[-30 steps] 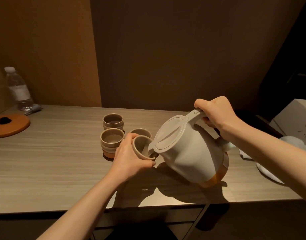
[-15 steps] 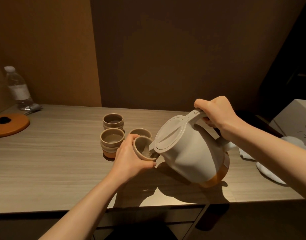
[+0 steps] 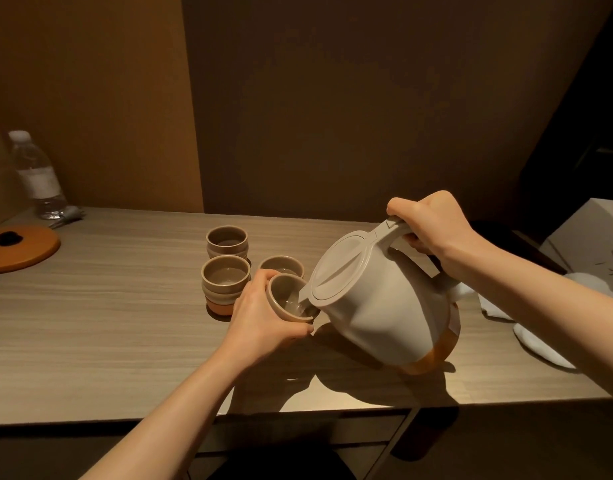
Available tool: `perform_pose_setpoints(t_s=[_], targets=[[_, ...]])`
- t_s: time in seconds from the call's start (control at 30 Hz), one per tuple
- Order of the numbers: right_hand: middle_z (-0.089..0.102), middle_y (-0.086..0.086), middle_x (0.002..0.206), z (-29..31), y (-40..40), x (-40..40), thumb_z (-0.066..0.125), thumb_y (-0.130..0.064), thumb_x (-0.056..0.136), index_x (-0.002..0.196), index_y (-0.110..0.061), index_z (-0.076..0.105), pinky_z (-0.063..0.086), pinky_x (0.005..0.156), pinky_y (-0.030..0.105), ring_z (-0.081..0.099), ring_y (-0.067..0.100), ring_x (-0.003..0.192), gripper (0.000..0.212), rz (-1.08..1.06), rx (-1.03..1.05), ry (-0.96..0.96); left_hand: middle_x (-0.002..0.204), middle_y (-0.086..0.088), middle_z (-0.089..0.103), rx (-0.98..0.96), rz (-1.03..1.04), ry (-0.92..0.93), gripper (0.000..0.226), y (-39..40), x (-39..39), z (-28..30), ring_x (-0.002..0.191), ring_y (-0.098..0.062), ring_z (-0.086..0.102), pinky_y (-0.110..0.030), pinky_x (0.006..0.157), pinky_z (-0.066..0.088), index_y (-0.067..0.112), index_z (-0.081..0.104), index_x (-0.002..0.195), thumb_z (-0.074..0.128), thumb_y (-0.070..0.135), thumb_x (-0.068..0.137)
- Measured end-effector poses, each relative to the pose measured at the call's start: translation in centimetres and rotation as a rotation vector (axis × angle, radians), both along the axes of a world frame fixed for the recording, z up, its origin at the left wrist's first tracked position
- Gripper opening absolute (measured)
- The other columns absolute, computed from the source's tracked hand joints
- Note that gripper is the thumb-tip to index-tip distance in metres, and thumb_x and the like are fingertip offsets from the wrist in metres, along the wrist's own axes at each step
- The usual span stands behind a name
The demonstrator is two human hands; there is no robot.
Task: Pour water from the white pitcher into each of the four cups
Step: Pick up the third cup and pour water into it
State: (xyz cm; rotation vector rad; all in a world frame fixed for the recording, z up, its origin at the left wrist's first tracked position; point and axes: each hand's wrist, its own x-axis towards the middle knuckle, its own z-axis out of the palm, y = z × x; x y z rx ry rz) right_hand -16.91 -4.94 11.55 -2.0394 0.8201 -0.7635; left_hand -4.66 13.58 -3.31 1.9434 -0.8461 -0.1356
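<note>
The right hand [image 3: 433, 226] grips the pitcher [image 3: 377, 303] handle, tilting its spout into the cup [image 3: 289, 299] that the left hand [image 3: 263, 317] clasps above the table [image 3: 107, 323]. Pouring is underway; next, level the pitcher and set the cup down. The bottle [image 3: 38, 178] label is unreadable.

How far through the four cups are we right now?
Done, apparently: the back cup and the front-left cup show liquid inside. In hand: the left hand holds the tilted cup at the spout of the white pitcher, which the right hand tips by its handle. Left: the cup behind it; its contents are mostly hidden, so I cannot tell.
</note>
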Motion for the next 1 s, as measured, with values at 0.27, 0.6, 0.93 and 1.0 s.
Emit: perform_pose_setpoints(t_s=[0.27, 0.6, 0.93, 1.0], targets=[[0.051, 0.006, 0.054, -0.05, -0.12, 0.15, 0.062, -0.022, 0.083, 0.052, -0.011, 0.059, 0.036, 0.049, 0.026, 0.047, 0.016, 0.051, 0.033, 0.005, -0.007, 0.006, 0.119, 0.009, 0.055, 0.005, 0.005, 0.003, 0.087, 0.0, 0.05, -0.03, 0.114, -0.014, 0.052, -0.032, 0.091, 0.047, 0.035, 0.041, 0.117, 0.093, 0.035, 0.047], [0.052, 0.005, 0.052, -0.14, -0.3, 0.38, 0.062, -0.024, 0.081, 0.051, -0.01, 0.061, 0.037, 0.049, 0.027, 0.048, 0.015, 0.049, 0.032, 0.015, -0.021, 0.011, 0.117, 0.009, 0.056, -0.004, -0.002, 0.017, 0.087, 0.04, 0.08, -0.08, 0.112, -0.012, 0.053, -0.028, 0.089, 0.045, 0.034, 0.041, 0.117, 0.094, 0.034, 0.048], [0.053, 0.005, 0.054, -0.16, -0.33, 0.47, 0.063, -0.022, 0.081, 0.055, -0.01, 0.062, 0.036, 0.047, 0.024, 0.048, 0.015, 0.051, 0.029, 0.023, -0.022, 0.015, 0.118, 0.009, 0.056, -0.017, -0.007, 0.041, 0.088, -0.05, -0.02, -0.28, 0.112, -0.011, 0.053, -0.025, 0.087, 0.044, 0.032, 0.042, 0.119, 0.094, 0.033, 0.048], [0.052, 0.005, 0.054, -0.15, -0.33, 0.44, 0.062, -0.022, 0.081, 0.054, -0.01, 0.061, 0.035, 0.047, 0.024, 0.047, 0.015, 0.05, 0.03, 0.026, -0.022, 0.016, 0.119, 0.008, 0.056, -0.017, -0.008, 0.042, 0.088, -0.05, -0.06, -0.32, 0.112, -0.011, 0.053, -0.024, 0.087, 0.044, 0.03, 0.043, 0.121, 0.094, 0.032, 0.049]])
